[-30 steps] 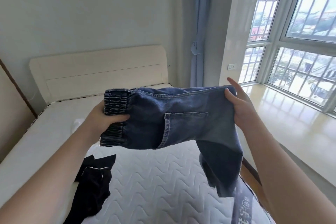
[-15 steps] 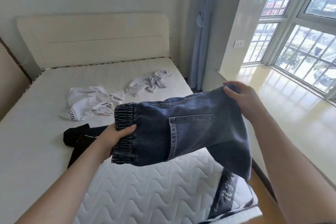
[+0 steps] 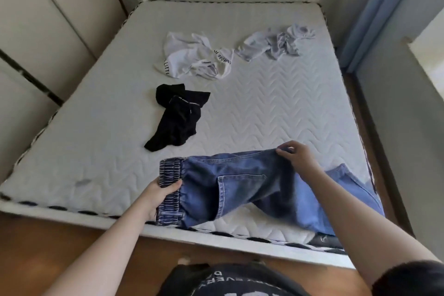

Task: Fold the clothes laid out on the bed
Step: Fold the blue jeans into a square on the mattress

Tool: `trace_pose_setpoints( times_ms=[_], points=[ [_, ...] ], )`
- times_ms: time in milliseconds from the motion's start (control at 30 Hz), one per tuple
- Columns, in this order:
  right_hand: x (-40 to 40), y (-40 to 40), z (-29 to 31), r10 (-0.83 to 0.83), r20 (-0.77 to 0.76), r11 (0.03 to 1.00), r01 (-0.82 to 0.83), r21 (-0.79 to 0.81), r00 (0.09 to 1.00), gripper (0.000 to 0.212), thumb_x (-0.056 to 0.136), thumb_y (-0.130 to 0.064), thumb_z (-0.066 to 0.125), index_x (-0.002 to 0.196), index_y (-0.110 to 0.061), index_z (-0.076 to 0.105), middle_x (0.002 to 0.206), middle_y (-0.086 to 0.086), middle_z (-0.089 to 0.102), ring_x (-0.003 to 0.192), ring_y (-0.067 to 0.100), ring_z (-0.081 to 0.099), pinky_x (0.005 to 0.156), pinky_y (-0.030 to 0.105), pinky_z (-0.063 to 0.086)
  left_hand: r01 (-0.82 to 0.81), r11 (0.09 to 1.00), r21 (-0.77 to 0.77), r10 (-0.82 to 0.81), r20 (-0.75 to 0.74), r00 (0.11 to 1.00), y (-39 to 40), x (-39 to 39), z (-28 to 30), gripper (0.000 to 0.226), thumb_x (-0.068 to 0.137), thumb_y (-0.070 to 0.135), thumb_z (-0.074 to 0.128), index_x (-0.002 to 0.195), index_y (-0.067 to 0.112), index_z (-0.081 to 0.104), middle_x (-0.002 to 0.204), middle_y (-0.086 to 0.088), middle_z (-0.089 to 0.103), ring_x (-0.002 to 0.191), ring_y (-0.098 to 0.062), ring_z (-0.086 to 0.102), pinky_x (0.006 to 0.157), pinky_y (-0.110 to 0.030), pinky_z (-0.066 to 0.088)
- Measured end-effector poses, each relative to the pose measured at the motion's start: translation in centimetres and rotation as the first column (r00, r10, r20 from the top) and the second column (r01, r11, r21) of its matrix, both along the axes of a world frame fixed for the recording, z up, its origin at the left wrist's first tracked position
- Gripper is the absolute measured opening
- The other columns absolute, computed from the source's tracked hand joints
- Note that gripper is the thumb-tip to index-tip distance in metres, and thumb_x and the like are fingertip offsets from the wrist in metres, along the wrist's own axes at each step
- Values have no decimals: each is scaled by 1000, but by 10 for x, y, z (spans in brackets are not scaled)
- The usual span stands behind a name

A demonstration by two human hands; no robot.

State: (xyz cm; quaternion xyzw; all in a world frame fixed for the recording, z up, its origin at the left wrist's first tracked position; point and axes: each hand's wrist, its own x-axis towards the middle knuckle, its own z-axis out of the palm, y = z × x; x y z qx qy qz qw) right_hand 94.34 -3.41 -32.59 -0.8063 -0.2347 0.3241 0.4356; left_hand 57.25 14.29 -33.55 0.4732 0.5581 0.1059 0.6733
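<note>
Blue jeans [image 3: 242, 185] with a striped elastic waistband lie across the near edge of the bed [image 3: 276, 108], a back pocket facing up. My left hand [image 3: 158, 196] grips the waistband at its left end. My right hand [image 3: 298, 155] pinches the far edge of the denim at the seat, lifting it slightly. The legs trail to the right under my right forearm, partly hidden. A crumpled black garment [image 3: 179, 116] lies left of centre. A white garment with black lettering [image 3: 194, 59] and a pale grey garment [image 3: 276, 44] lie crumpled farther back.
Beige wardrobe doors [image 3: 36, 31] stand along the bed's left side. A blue curtain [image 3: 374, 14] hangs at the right, beside a narrow strip of wooden floor [image 3: 374, 127]. Wooden floor [image 3: 48, 247] runs in front of the bed, where I stand.
The jeans went from held up in the air down onto the near edge of the mattress. My view tilted down from the headboard and windows to the bed. Both hands kept their hold.
</note>
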Motion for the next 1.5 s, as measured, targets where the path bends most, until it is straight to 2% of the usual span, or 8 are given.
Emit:
trace_pose_setpoints(
  times_ms=[367, 500, 633, 967, 1100, 1233, 1333, 1500],
  points=[
    [-116, 141, -72, 325, 119, 918, -283, -278, 938, 9, 81, -28, 78, 82, -23, 71, 83, -5, 67, 84, 16, 62, 73, 26, 41, -53, 998, 26, 56, -181, 982, 93, -143, -66, 29, 82, 27, 78, 105, 15, 65, 97, -13, 75, 87, -33, 72, 80, -52, 58],
    [-159, 202, -86, 449, 69, 821, -380, -427, 891, 10, 82, -13, 76, 88, -17, 70, 85, -3, 66, 83, 14, 59, 63, 4, 37, 60, 996, 61, -42, -256, 966, 157, -194, -92, 32, 81, 40, 77, 104, 23, 63, 97, -2, 73, 89, -24, 69, 85, -44, 55],
    [-195, 269, -120, 522, 32, 739, -433, -516, 852, 19, 80, -12, 77, 80, -28, 66, 84, -6, 69, 86, 15, 63, 69, 16, 38, 119, 993, 15, -109, -287, 952, 217, -243, -130, 39, 80, 44, 77, 111, 23, 63, 101, 2, 74, 94, -21, 68, 89, -45, 54],
    [-255, 370, -213, 432, 84, 704, -277, -653, 898, 25, 84, -38, 73, 84, -17, 59, 82, 5, 63, 75, 26, 58, 59, 33, 39, 262, 965, -23, -243, -460, 854, 315, -295, -215, 39, 82, 37, 77, 114, 17, 65, 105, -4, 73, 96, -26, 67, 89, -41, 51],
    [-257, 400, -232, 418, 152, 712, -219, -668, 896, 13, 93, -30, 60, 100, -20, 61, 96, 8, 65, 84, 30, 60, 69, 34, 44, 220, 971, 95, -143, -504, 852, 347, -276, -235, 38, 84, 35, 75, 112, 11, 65, 104, -8, 72, 95, -28, 65, 83, -37, 49],
    [-263, 419, -245, 348, 157, 724, -158, -671, 924, 33, 97, -21, 41, 128, -25, 52, 123, 12, 61, 107, 35, 57, 93, 43, 46, 112, 981, 157, 9, -618, 786, 360, -256, -246, 61, 83, 39, 76, 126, 5, 50, 117, -15, 64, 105, -34, 61, 87, -42, 50],
    [-289, 421, -253, 471, 265, 732, -205, -650, 841, 45, 94, -16, 45, 139, -21, 44, 138, 9, 51, 123, 33, 47, 104, 46, 35, 408, 824, 394, 44, -761, 647, 353, -240, -249, 65, 87, 27, 70, 140, 4, 41, 128, -20, 54, 117, -37, 52, 97, -48, 45],
    [-354, 400, -282, 806, 295, 575, -560, -597, 513, 69, 78, -4, 61, 144, -14, 44, 146, 6, 48, 133, 29, 45, 106, 46, 36, 867, 237, 438, -318, -809, 495, 322, -194, -271, 56, 90, 28, 57, 143, 14, 47, 150, -11, 44, 138, -32, 41, 111, -48, 37]
  ],
)
